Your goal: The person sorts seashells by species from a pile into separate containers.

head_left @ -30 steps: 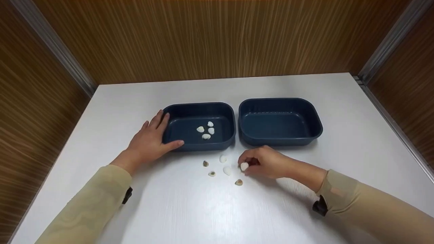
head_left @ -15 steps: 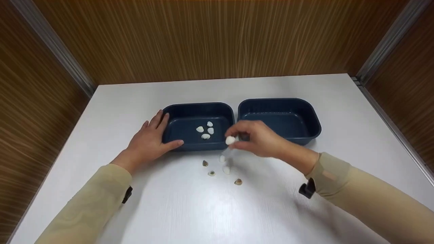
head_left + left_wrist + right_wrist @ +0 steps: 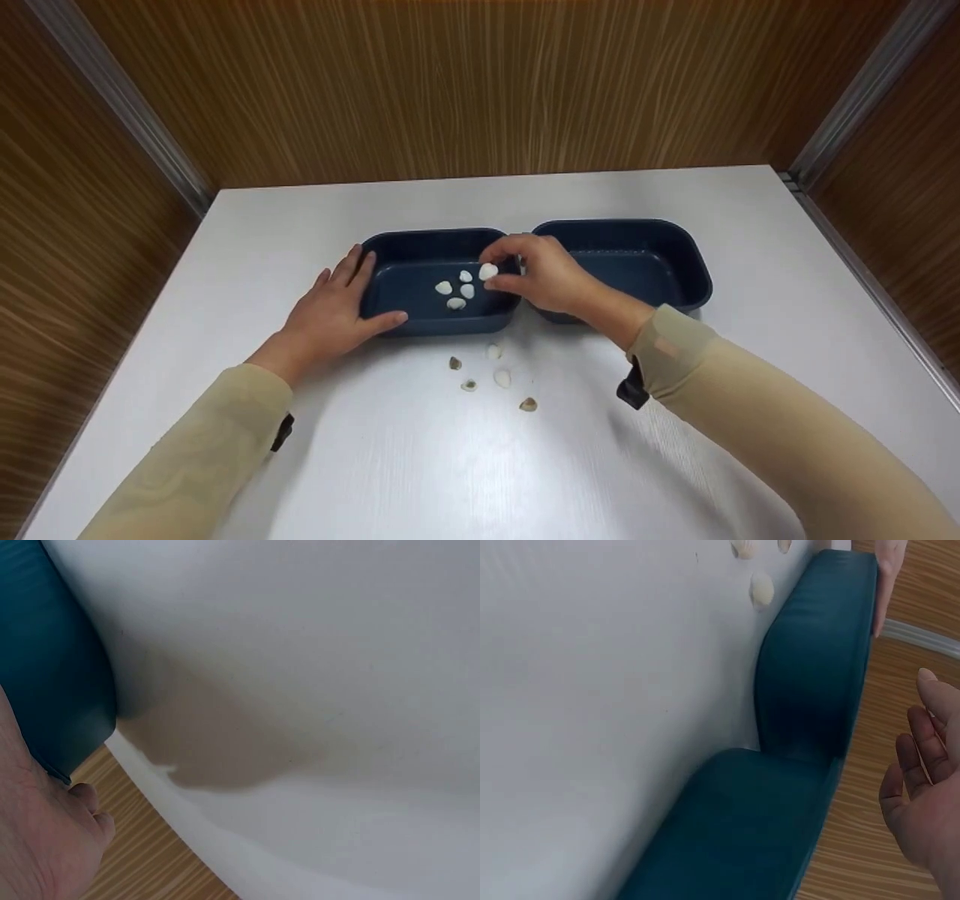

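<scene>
My right hand (image 3: 551, 274) pinches a white seashell (image 3: 488, 271) between thumb and fingers, over the right side of the left blue tub (image 3: 442, 325). In the right wrist view that hand (image 3: 930, 772) shows beyond the tub walls, its shell out of sight. Several white shells (image 3: 456, 304) lie on the left tub's floor. Spread along this tub's left end, my left hand (image 3: 326, 319) rests on the rim, thumb over the front edge. The left wrist view shows part of this hand (image 3: 45, 832) against the tub's outer wall (image 3: 60, 667).
To the right stands a second blue tub (image 3: 622, 274), its floor partly hidden by my right hand. On the white table (image 3: 420, 465), in front of the tubs, lie two white shells (image 3: 502, 378) and three brownish ones (image 3: 528, 404). Wood-grain panels (image 3: 480, 90) enclose the back and sides.
My right hand has lifted the white shell from the table and carried it up and leftward, over the left tub. The left hand has stayed in place.
</scene>
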### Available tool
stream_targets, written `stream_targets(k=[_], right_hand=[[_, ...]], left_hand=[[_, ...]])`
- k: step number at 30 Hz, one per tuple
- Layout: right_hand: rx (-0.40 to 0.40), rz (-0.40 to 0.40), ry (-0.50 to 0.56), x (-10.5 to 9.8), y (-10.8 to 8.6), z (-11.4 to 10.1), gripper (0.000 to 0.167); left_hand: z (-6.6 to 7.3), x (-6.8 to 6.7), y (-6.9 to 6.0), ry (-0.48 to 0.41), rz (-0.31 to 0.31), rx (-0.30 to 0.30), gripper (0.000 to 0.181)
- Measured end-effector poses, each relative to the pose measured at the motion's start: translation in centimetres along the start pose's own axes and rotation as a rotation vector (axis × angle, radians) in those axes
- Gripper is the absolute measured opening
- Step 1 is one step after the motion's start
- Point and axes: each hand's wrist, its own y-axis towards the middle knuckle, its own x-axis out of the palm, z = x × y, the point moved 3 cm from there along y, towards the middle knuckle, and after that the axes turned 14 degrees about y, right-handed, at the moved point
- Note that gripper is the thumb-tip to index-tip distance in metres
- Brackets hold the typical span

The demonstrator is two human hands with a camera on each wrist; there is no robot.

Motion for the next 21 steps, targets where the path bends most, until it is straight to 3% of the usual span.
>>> stream_targets(k=[9,21], right_hand=[[0.057,0.006,-0.028,0.3,1.1,1.9,0.028],[0.101,0.011,-0.056,-0.1,1.2,2.4,0.030]], left_hand=[[0.0,0.0,0.0,0.001,0.001,-0.006,0.122],[0.2,-0.1,-0.1,0.003,-0.014,-0.012,0.122]])
